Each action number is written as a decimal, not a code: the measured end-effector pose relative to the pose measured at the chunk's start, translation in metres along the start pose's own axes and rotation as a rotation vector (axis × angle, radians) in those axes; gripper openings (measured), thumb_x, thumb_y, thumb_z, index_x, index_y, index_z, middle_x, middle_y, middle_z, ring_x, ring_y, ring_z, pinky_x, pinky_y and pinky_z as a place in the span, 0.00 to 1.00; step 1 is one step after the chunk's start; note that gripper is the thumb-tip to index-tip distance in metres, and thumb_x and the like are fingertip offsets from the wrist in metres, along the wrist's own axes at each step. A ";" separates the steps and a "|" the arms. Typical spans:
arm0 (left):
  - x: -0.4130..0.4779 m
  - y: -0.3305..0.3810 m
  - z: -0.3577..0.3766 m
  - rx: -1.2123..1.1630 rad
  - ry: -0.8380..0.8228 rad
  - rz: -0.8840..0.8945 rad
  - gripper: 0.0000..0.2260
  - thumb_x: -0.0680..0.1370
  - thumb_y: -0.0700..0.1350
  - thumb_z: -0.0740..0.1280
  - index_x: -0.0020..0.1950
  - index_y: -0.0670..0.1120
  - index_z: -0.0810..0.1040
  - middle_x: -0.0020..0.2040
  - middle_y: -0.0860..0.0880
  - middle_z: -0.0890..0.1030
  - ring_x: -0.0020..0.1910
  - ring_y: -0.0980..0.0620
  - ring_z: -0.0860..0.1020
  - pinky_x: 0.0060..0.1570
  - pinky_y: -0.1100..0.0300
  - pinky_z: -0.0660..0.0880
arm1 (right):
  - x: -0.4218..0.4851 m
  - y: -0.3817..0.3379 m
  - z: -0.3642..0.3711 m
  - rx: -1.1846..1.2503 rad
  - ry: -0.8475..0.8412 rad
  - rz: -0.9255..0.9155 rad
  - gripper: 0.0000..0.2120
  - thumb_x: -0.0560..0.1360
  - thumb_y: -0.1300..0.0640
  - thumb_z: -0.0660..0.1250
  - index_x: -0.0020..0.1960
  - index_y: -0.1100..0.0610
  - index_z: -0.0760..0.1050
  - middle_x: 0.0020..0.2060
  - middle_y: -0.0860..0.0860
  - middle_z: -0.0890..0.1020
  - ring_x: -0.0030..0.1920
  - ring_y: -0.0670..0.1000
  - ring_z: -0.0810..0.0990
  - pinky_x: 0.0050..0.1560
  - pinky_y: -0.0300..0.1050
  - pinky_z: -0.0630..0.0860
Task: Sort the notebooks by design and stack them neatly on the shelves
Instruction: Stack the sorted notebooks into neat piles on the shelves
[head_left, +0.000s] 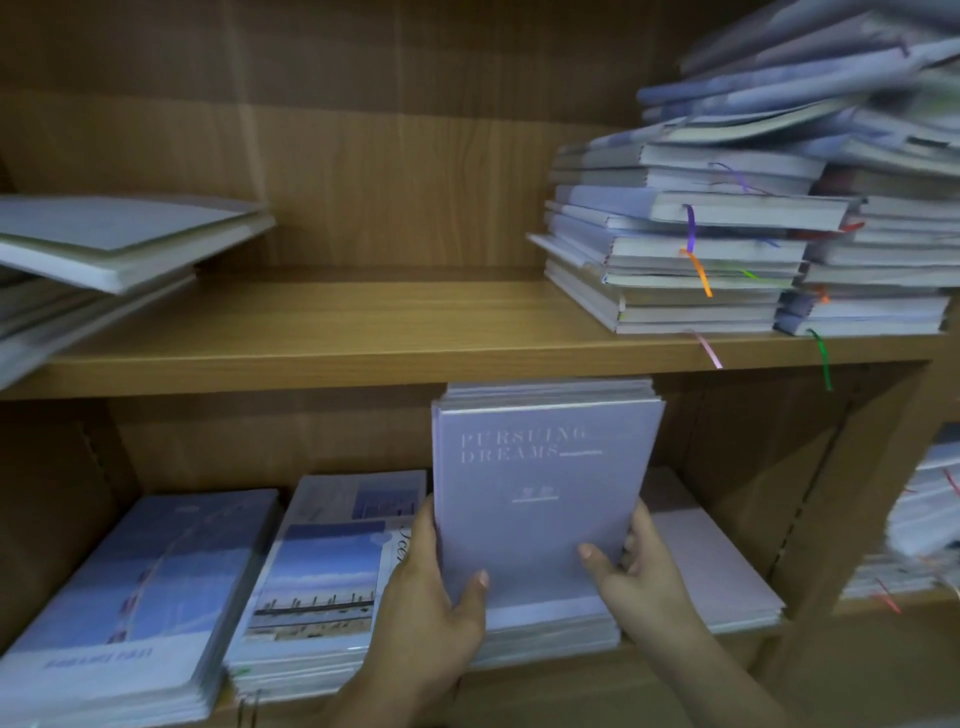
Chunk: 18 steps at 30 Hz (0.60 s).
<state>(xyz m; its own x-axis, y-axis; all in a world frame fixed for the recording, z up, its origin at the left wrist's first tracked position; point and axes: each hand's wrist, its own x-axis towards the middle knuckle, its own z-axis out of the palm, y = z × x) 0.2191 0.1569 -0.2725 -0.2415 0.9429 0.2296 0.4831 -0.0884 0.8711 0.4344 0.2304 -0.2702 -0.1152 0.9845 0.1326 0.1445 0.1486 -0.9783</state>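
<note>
A stack of lilac "Pursuing Dreams" notebooks stands tilted up on the lower shelf. My left hand grips its left edge, thumb on the cover. My right hand holds its right edge, thumb on the front. Under it lie more lilac notebooks. To the left lie a sky-photo stack and a blue stack. A pale pink stack lies to the right.
The upper shelf carries a tall unsorted pile of notebooks with coloured ribbons on the right and a few slanting notebooks on the left. More notebooks fill the neighbouring bay at far right.
</note>
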 end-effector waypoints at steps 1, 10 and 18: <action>0.000 0.003 0.000 -0.018 -0.005 -0.002 0.38 0.78 0.45 0.72 0.74 0.70 0.51 0.65 0.76 0.68 0.65 0.69 0.70 0.65 0.65 0.71 | 0.000 -0.001 0.000 0.003 -0.002 0.001 0.33 0.78 0.64 0.70 0.73 0.37 0.63 0.65 0.38 0.77 0.68 0.47 0.75 0.71 0.55 0.73; 0.000 0.014 -0.004 0.071 0.202 0.112 0.25 0.81 0.59 0.59 0.79 0.60 0.61 0.67 0.57 0.69 0.63 0.59 0.71 0.63 0.57 0.73 | -0.007 -0.023 0.001 0.067 0.035 -0.115 0.36 0.78 0.59 0.71 0.78 0.39 0.58 0.69 0.36 0.73 0.70 0.42 0.73 0.70 0.53 0.73; -0.007 0.013 -0.001 0.140 0.319 0.146 0.19 0.80 0.50 0.68 0.69 0.63 0.72 0.63 0.60 0.75 0.56 0.73 0.72 0.48 0.81 0.66 | -0.007 -0.021 -0.001 0.056 0.021 -0.103 0.36 0.77 0.57 0.72 0.73 0.31 0.57 0.66 0.30 0.72 0.68 0.39 0.72 0.72 0.53 0.71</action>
<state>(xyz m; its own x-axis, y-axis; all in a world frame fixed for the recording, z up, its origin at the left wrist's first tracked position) 0.2265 0.1484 -0.2623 -0.4012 0.7739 0.4900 0.6371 -0.1486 0.7563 0.4334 0.2210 -0.2507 -0.1063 0.9659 0.2360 0.0778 0.2447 -0.9665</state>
